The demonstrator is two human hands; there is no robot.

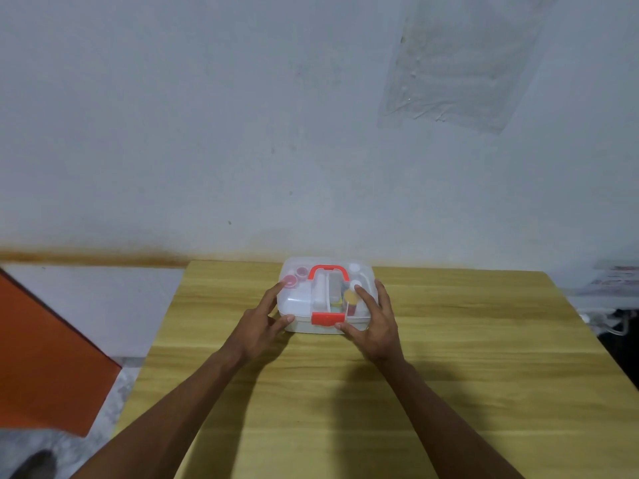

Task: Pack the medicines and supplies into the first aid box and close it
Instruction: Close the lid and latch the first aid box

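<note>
A small translucent first aid box (301, 300) with a red handle (328, 271) and a red front latch (327, 318) stands near the far edge of the wooden table (449, 357). Its lid is down, and bottles and small packs show through it. My left hand (262, 319) holds the box's left front corner, thumb at the front wall, fingers on the lid. At the right side, my right hand (375, 318) rests fingers on the lid with its thumb at the front wall beside the latch.
A pale wall rises right behind the table, with a clear plastic sheet (460, 67) stuck on it. An orange panel (45, 357) leans at the left beside the table. Cluttered items (612, 288) sit past the table's right edge.
</note>
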